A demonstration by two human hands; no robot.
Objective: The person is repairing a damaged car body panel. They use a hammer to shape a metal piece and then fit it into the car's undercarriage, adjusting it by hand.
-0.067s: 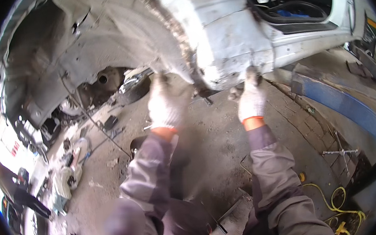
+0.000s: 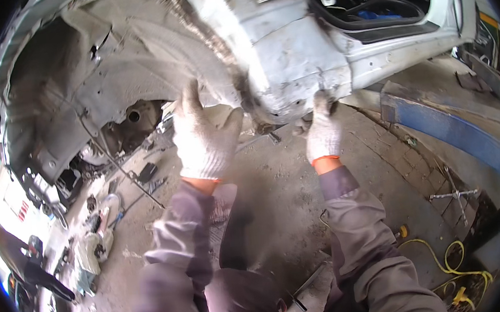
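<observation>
A stripped white car body (image 2: 287,38) fills the upper part of the view, with its bare wheel arch (image 2: 132,53) at the left. My left hand (image 2: 203,136), in a white knit glove with an orange cuff, is raised in front of the arch's lower rear edge. Its fingers point up, the thumb stands apart, and nothing is in it. My right hand (image 2: 323,131), gloved the same way, grips the lower front corner of the dented sill (image 2: 315,86). Some fingertips are dark with dirt, and part of the grip is hidden below the edge.
A blue steel beam (image 2: 452,133) lies at the right, near a cross-shaped wheel wrench (image 2: 455,194). Yellow cord (image 2: 447,263) coils at the lower right. A thin rod (image 2: 117,156) leans by the arch. Parts and plastic bags (image 2: 88,253) litter the left floor, where a dark-clothed person (image 2: 28,261) appears.
The left hand has come clear of the blur, with its fingers and thumb more plainly spread. The view has shifted slightly. The right hand stays at the sill corner.
</observation>
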